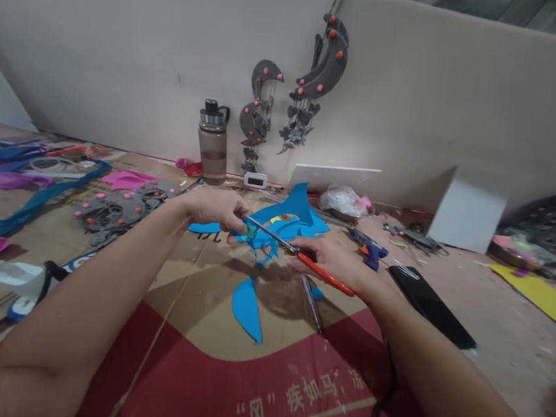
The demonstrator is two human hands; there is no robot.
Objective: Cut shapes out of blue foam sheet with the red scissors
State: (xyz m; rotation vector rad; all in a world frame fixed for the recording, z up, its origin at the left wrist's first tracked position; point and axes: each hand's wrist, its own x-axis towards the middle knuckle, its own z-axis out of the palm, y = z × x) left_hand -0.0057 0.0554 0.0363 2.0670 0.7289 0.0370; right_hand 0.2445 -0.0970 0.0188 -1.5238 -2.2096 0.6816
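Note:
My left hand (pixel 219 208) is closed in a pinch on a small blue-green felt piece (pixel 247 233), which looks partly blurred. My right hand (pixel 325 256) grips scissors with red handles (pixel 328 277); their metal blades (pixel 273 235) point left and reach the felt piece. Whether the blades are apart is unclear. Behind both hands lie blue felt sheets (pixel 301 204) with curved cut edges, and thin blue scraps hang or lie below the blades. A loose blue leaf-shaped piece (pixel 247 307) rests on the cardboard, nearer to me. Right of it is a slim pen (pixel 311 303).
Cardboard (pixel 182 383) covers the table. A black phone (pixel 430 305) and blue glue gun (pixel 370 249) lie right. Grey decorated felt shapes (pixel 113 209) and ribbons are left. A water bottle (pixel 213 146) stands by the wall, where grey moon ornaments (pixel 329 62) hang.

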